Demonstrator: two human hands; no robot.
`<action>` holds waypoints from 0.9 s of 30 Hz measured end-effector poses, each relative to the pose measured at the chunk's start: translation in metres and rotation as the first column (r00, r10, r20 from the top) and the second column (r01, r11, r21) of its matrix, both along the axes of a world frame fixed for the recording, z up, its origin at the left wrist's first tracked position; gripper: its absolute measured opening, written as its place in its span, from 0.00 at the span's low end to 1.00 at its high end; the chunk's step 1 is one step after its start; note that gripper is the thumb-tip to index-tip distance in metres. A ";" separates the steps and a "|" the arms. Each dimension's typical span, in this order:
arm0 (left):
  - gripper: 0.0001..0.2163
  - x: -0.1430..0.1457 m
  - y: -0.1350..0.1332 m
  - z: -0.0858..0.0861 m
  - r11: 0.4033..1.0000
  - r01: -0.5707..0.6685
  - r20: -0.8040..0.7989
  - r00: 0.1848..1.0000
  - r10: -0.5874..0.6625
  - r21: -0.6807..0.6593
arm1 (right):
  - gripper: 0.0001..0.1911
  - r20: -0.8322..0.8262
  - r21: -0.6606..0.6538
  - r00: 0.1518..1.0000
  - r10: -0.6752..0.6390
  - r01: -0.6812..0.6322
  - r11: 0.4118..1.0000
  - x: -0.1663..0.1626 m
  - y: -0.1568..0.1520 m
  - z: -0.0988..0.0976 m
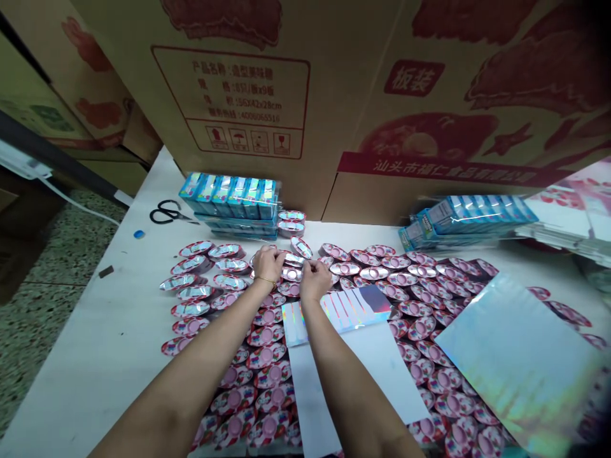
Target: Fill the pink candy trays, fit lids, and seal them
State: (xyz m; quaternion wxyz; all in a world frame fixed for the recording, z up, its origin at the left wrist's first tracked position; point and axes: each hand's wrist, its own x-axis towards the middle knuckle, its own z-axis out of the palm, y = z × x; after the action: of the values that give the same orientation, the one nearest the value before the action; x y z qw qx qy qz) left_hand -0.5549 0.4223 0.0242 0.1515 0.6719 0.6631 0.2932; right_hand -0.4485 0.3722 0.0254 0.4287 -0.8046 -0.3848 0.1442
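My left hand [268, 262] and my right hand [315, 278] are close together over rows of small oval red-and-pink containers [267, 356]. Between my closed fingertips lies a narrow shiny sticker strip [293, 259], pinched near its two ends over one container; my fingers partly hide it. Silvery strips cover the tops of the containers on the left [193, 292], while many others show a round pink spot. Beneath my right forearm is a holographic sticker sheet [356, 306] with some strips peeled away, its white backing [382, 369] reaching toward me.
A large printed carton [329, 127] walls off the back of the white table [95, 356]. Wrapped blue boxes [229, 200] stand back left, more blue boxes [468, 216] back right. Black scissors [167, 213] lie at left. Another shiny sheet [520, 362] covers containers at right.
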 end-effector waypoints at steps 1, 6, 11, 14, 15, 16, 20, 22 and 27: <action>0.11 -0.001 -0.001 0.000 1.000 -0.006 -0.015 1.000 0.006 0.013 | 0.10 0.016 -0.015 1.000 0.004 -0.003 1.000 -0.001 -0.001 0.001; 0.11 -0.007 -0.002 0.000 1.000 -0.019 -0.024 1.000 0.019 0.012 | 0.10 0.057 -0.049 0.998 0.031 -0.028 0.998 -0.009 -0.002 0.003; 0.10 -0.006 -0.001 0.020 1.000 0.002 0.083 0.997 -0.002 0.006 | 0.10 0.007 0.048 1.000 0.030 -0.030 0.998 -0.009 -0.005 0.021; 0.10 0.007 -0.030 0.044 0.990 0.122 0.253 0.958 -0.137 0.073 | 0.10 -0.143 0.208 0.986 0.080 -0.049 0.977 0.013 -0.037 0.048; 0.10 0.014 -0.049 0.053 0.974 0.211 0.312 0.922 -0.228 0.088 | 0.10 -0.200 0.240 0.974 0.103 -0.053 0.969 0.026 -0.058 0.057; 0.11 0.020 -0.071 0.060 0.949 0.302 0.368 0.876 -0.313 0.089 | 0.11 -0.256 0.249 0.961 0.110 -0.044 0.967 0.041 -0.084 0.065; 0.13 0.048 -0.159 0.071 0.721 0.693 0.438 0.646 -0.625 0.005 | 0.09 -0.385 0.001 0.923 -0.016 0.017 1.000 0.113 -0.224 0.072; 0.16 0.058 -0.178 0.068 0.701 0.713 0.382 0.652 -0.656 -0.012 | 0.10 -0.441 -0.112 0.887 -0.134 0.094 0.989 0.146 -0.288 0.062; 0.14 0.058 -0.142 0.053 0.764 0.641 0.180 0.746 -0.641 0.067 | 0.09 -0.528 -0.193 0.848 -0.047 -0.065 0.979 0.172 -0.337 0.053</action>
State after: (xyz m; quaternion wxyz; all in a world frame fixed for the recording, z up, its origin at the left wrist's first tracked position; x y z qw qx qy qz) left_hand -0.4972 0.2802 0.0771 0.3057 0.8272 0.3742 0.2869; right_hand -0.2765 0.0354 0.0784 0.4328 -0.7713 -0.2387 0.4010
